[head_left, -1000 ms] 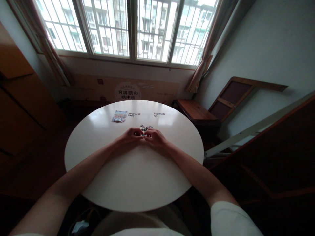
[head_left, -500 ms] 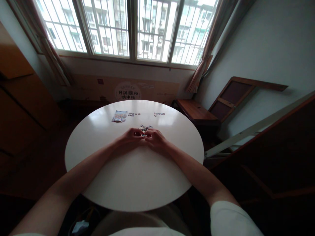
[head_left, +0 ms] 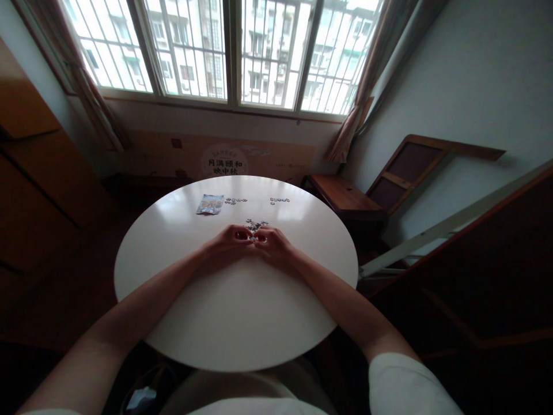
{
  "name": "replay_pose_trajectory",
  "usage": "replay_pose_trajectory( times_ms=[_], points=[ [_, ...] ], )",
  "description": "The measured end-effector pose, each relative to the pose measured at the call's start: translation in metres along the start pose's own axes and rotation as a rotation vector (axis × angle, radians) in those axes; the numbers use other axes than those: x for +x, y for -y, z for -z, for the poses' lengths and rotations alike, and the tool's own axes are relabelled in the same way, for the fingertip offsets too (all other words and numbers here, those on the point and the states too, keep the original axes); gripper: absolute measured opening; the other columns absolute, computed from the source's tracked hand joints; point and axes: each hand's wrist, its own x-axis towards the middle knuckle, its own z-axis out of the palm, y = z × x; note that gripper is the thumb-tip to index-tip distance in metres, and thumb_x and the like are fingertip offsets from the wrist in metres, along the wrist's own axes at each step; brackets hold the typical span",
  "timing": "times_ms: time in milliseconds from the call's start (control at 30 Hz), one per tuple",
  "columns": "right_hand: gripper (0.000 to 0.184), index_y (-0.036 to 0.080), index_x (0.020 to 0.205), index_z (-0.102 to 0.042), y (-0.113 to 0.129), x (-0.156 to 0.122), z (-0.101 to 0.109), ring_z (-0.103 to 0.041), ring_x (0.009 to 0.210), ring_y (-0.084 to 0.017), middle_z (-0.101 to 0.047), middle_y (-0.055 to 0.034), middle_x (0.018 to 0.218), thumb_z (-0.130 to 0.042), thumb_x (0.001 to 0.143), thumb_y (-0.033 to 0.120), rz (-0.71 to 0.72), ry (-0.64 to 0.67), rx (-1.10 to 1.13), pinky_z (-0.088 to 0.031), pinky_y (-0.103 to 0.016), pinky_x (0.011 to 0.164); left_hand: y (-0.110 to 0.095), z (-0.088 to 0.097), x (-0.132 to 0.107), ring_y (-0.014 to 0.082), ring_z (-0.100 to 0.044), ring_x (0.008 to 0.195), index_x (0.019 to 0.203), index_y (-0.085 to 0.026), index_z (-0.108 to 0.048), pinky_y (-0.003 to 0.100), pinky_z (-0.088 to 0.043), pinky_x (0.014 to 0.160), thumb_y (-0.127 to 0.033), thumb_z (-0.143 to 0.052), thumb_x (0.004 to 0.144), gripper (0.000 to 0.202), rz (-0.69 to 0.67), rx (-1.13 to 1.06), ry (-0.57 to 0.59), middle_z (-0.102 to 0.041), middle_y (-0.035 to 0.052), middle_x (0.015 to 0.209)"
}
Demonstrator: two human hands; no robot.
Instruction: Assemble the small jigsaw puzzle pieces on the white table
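Note:
My left hand (head_left: 234, 237) and my right hand (head_left: 271, 238) meet fingertip to fingertip just above the white round table (head_left: 242, 323). Both are closed in a pinch around a small bluish jigsaw puzzle piece (head_left: 252, 237), mostly covered by the fingers. Right behind the hands lies a loose pile of puzzle pieces (head_left: 256, 223), partly hidden by them. Farther back, one group of puzzle pieces (head_left: 235, 201) rests beside a picture packet (head_left: 210, 204). Another small group of puzzle pieces (head_left: 279, 200) lies in rows to the right.
A wooden bench (head_left: 343, 193) stands behind the table on the right, near a leaning wooden frame (head_left: 406, 167). A dark panel with a pale edge (head_left: 453, 225) slants along the right side. Wooden cabinets (head_left: 38, 184) stand at the left, and barred windows (head_left: 233, 52) fill the back.

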Motion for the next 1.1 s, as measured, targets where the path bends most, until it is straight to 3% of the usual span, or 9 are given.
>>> replay_pose_trajectory(
  times_ms=[333, 500, 1100],
  points=[
    [0.014, 0.014, 0.090, -0.068, -0.008, 0.000, -0.004, -0.050, 0.066, -0.009, -0.059, -0.0036, 0.079, -0.058, 0.083, 0.020, 0.019, -0.019, 0.023, -0.038, -0.021, 0.063, 0.008, -0.002, 0.001, 0.0081, -0.046, 0.059, 0.090, -0.007, -0.067, 0.019, -0.035, 0.053, -0.039, -0.062, 0.075, 0.035, -0.018, 0.011, -0.042, -0.058, 0.0017, 0.067],
    [0.016, 0.015, 0.092, -0.068, -0.011, 0.001, -0.006, -0.049, 0.065, -0.009, -0.059, -0.0038, 0.078, -0.057, 0.085, 0.024, 0.023, -0.026, 0.017, -0.038, -0.022, 0.064, 0.010, -0.004, 0.000, 0.0070, -0.043, 0.057, 0.092, -0.008, -0.067, 0.017, -0.032, 0.050, -0.037, -0.058, 0.078, 0.034, 0.001, -0.018, -0.063, -0.053, -0.0011, 0.062],
    [0.015, 0.015, 0.088, -0.068, -0.014, 0.001, -0.006, -0.050, 0.068, -0.009, -0.059, -0.0035, 0.079, -0.053, 0.086, 0.018, 0.046, -0.031, 0.036, -0.038, -0.021, 0.065, 0.011, -0.003, 0.001, 0.0073, -0.043, 0.059, 0.093, -0.009, -0.066, 0.017, -0.033, 0.052, -0.034, -0.057, 0.078, 0.031, 0.006, -0.023, -0.058, -0.052, -0.0011, 0.064]
  ],
)
